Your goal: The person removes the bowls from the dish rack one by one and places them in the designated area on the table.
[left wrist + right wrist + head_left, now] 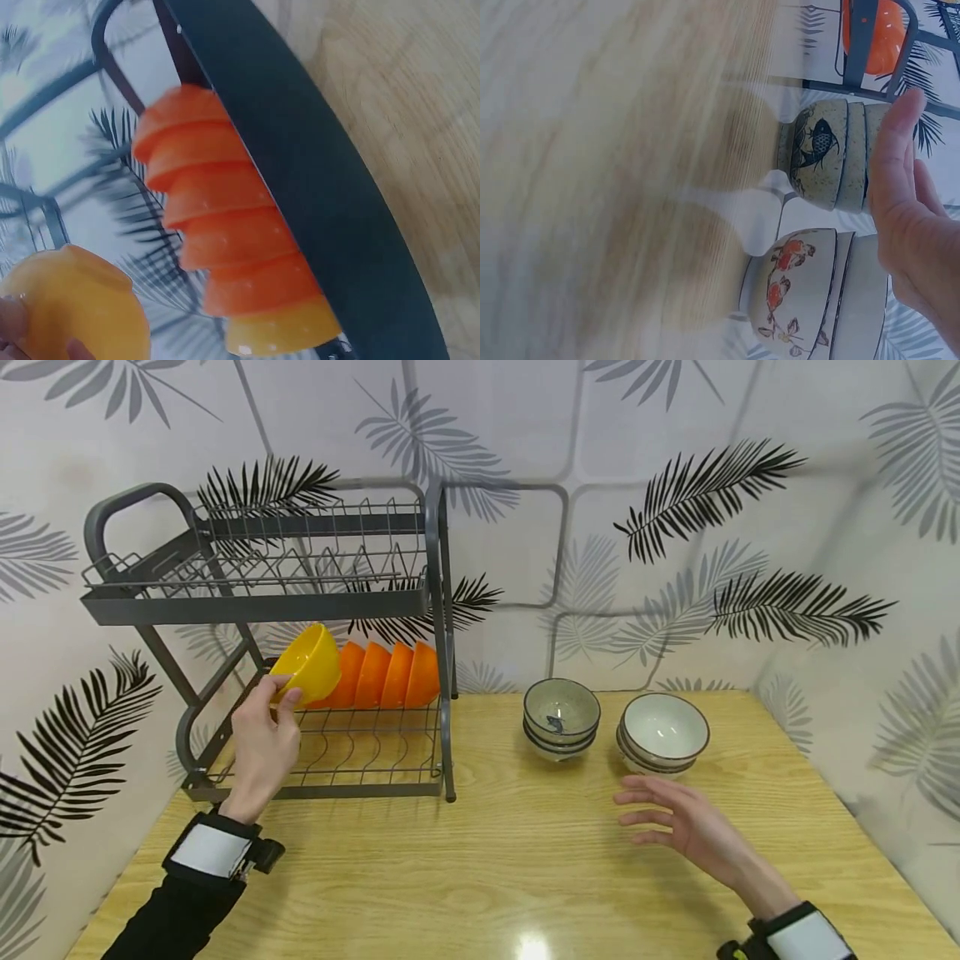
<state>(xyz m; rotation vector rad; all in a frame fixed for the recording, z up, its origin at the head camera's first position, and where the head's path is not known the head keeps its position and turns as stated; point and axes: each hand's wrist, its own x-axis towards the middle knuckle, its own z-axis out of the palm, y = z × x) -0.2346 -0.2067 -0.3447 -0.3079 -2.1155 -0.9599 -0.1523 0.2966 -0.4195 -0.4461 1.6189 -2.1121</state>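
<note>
My left hand point(264, 739) pinches a yellow bowl point(309, 662) by its rim, thumb and fingers at the near left side. The bowl is tilted, in front of the lower tier of a dark dish rack point(258, 608). On that tier several orange bowls point(397, 677) stand on edge, nested in a row. The left wrist view shows a second yellow bowl point(281, 328) at the row's end. With fingers spread, my right hand point(686, 827) hovers over the table, holding nothing. Nearest to it is a stack of white bowls point(666, 727) with red flowers outside.
Left of the white stack sits a stack of speckled grey bowls point(561, 710) with a dark fish pattern. The rack's upper wire tier point(315, 578) overhangs the orange row. A patterned wall point(517, 560) borders the wooden table point(480, 860) behind.
</note>
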